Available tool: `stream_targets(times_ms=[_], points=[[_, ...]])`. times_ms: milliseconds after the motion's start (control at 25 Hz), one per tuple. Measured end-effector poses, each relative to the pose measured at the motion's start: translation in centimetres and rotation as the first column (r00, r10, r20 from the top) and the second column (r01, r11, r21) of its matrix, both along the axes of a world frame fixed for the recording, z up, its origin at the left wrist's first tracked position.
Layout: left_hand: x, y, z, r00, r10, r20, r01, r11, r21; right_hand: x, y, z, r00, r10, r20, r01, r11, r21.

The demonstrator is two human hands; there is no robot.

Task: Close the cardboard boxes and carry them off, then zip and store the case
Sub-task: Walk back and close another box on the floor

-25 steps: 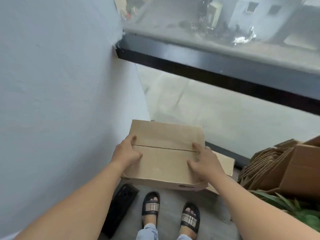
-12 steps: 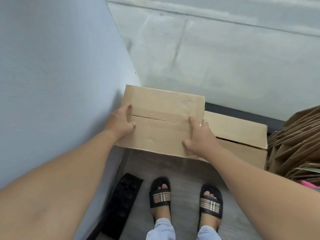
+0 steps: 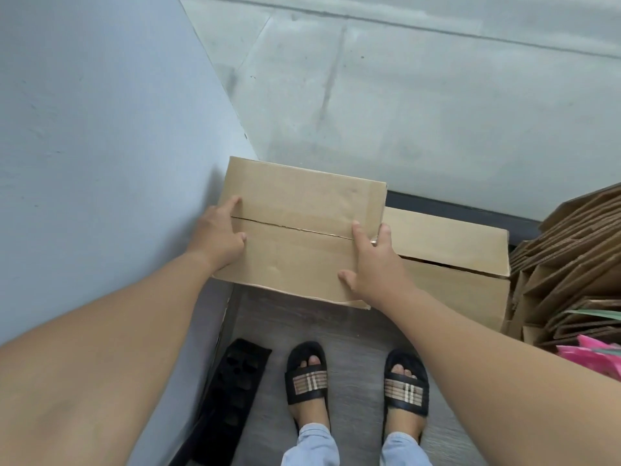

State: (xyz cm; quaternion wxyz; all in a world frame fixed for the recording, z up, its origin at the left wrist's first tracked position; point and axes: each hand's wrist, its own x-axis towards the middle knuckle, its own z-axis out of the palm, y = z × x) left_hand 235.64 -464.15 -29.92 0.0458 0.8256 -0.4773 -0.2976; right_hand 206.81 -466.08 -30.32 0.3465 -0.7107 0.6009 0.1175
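At centre frame, a closed cardboard box [image 3: 295, 230] is gripped at both ends: the left hand [image 3: 220, 232] curls around its left edge, the right hand [image 3: 373, 260] around its right. Right of it, a second box [image 3: 460, 260] rests on the floor beside stacked flat cardboard [image 3: 571, 264].

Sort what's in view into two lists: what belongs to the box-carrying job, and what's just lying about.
Part of the job:
- held cardboard box, flaps closed
- left hand gripping its left edge
- right hand gripping its right edge
- second cardboard box on the floor beside it

Just lying about:
- flattened cardboard stack
- black plastic tray against the wall
- pink bag
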Motion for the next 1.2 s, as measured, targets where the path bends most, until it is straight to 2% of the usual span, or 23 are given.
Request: stream_targets(times_ms=[80, 160, 320, 440, 560, 680, 840, 920, 1040, 1200], points=[[0.2, 0.2, 0.2, 0.998, -0.031, 0.054, 0.028, 0.998, 0.047, 0.5, 0.1, 0.1, 1.000, 0.014, 0.020, -0.015, 0.999, 0.030], [-0.1, 0.6, 1.1, 0.990, -0.075, 0.117, 0.062, 0.992, 0.111, -0.1, 0.1, 0.6, 0.997, -0.043, 0.072, 0.037, 0.996, 0.079], [-3.7, 1.0, 5.7, 0.967, -0.232, 0.106, 0.208, 0.958, 0.200, -3.6, -0.3, 4.3, 0.983, -0.126, 0.134, 0.114, 0.989, 0.093], [-8.6, 0.0, 12.3, 0.941, -0.338, 0.025, 0.320, 0.909, 0.268, -8.1, -1.7, 10.4, 0.990, -0.115, 0.082, 0.108, 0.990, 0.088], [-14.1, -1.5, 19.9, 0.920, -0.380, -0.098, 0.392, 0.883, 0.258, -13.7, -2.4, 17.8, 0.976, -0.209, 0.068, 0.200, 0.972, 0.120], [-19.6, -3.2, 27.4, 0.875, -0.472, -0.113, 0.485, 0.849, 0.212, -18.8, -2.4, 25.3, 0.942, -0.323, 0.085, 0.314, 0.943, 0.107], [-27.7, -5.2, 37.9, 0.798, -0.590, -0.125, 0.603, 0.786, 0.138, -26.1, 0.9, 35.6, 0.871, -0.475, 0.123, 0.477, 0.879, 0.014], [-31.3, -6.1, 41.0, 0.732, -0.668, -0.132, 0.681, 0.726, 0.102, -28.9, 3.3, 38.9, 0.801, -0.579, 0.151, 0.583, 0.812, 0.023], [-37.9, -6.3, 45.0, 0.518, -0.849, -0.100, 0.855, 0.516, 0.048, -33.3, 9.3, 43.1, 0.625, -0.758, 0.187, 0.770, 0.638, 0.013], [-46.7, -5.3, 48.2, 0.262, -0.962, -0.081, 0.965, 0.261, 0.023, -37.6, 18.5, 45.5, 0.414, -0.900, 0.137, 0.910, 0.414, -0.025]])
